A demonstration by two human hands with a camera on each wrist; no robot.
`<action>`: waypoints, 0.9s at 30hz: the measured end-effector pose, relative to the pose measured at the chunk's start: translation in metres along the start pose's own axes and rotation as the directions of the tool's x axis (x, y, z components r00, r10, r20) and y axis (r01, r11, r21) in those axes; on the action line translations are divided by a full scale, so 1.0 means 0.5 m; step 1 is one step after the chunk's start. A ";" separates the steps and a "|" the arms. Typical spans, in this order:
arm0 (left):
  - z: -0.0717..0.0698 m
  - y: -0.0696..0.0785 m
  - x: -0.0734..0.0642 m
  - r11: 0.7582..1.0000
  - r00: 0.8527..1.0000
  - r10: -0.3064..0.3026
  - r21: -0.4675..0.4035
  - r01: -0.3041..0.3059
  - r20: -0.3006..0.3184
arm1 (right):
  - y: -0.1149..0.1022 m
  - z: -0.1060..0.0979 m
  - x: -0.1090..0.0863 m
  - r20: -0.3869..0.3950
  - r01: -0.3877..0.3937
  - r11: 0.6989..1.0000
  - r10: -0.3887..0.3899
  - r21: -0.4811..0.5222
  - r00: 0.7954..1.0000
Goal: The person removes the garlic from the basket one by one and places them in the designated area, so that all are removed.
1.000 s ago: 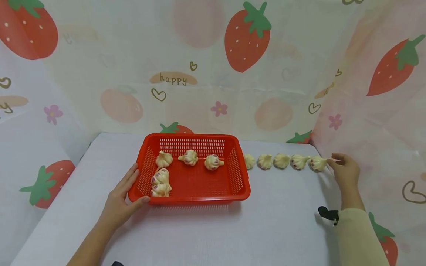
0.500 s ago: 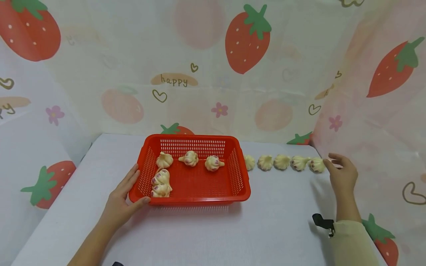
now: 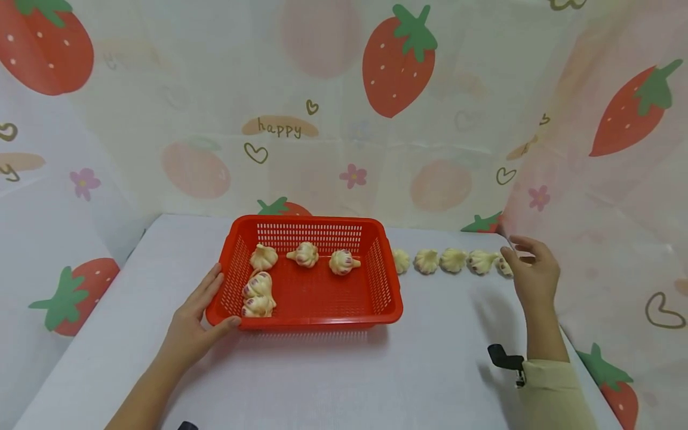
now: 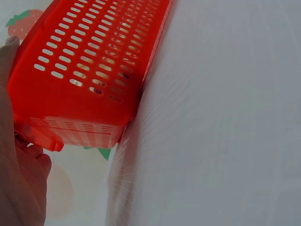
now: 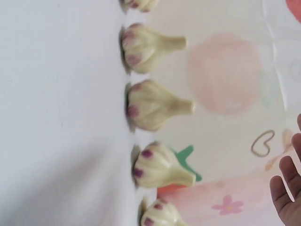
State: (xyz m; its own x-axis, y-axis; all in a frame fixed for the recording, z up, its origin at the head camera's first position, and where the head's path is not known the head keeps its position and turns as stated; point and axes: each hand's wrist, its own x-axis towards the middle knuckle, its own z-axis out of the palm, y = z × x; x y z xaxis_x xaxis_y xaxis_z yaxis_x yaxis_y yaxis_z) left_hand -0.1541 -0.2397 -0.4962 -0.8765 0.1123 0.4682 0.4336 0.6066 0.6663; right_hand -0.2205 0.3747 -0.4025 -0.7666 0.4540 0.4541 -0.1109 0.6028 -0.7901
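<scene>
Red basket [image 3: 322, 321] on tabletop [image 3: 430, 364], five garlic bulbs [image 3: 304, 255] inside. Left hand [image 3: 188, 331] grips its left side, thumb on near rim, fingers round the edge. Right hand [image 3: 537, 278] raised at right end of a row of bulbs [image 3: 453, 260], partly hiding the last from head view; fingers loosely bent, thumb apart, clear of the bulbs

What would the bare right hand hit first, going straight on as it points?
Probably the pale, strawberry-printed cloth backdrop behind the white table; the right hand seems raised above the cream, purple-marked garlic bulbs, though depth is unclear.
</scene>
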 end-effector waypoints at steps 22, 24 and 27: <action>-0.003 0.003 -0.002 1.000 1.000 -0.014 0.003 0.014 0.006 | -0.178 0.094 -0.040 0.266 0.341 0.931 -0.364 0.129 0.893; -0.003 0.003 -0.001 1.000 1.000 -0.021 0.003 0.021 0.011 | -0.203 0.102 -0.037 0.282 0.373 0.917 -0.398 0.139 0.873; -0.003 0.005 0.000 1.000 0.999 -0.030 0.007 0.029 0.015 | -0.239 0.118 -0.031 0.302 0.436 0.887 -0.462 0.153 0.834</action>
State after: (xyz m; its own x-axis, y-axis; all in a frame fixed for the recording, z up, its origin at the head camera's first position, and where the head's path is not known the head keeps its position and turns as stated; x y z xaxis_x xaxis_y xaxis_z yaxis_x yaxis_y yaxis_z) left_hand -0.1526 -0.2396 -0.4938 -0.8920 0.1064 0.4392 0.4062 0.6148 0.6761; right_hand -0.2324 0.2569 -0.3394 -0.7790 -0.0982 0.6193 -0.5295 0.6319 -0.5659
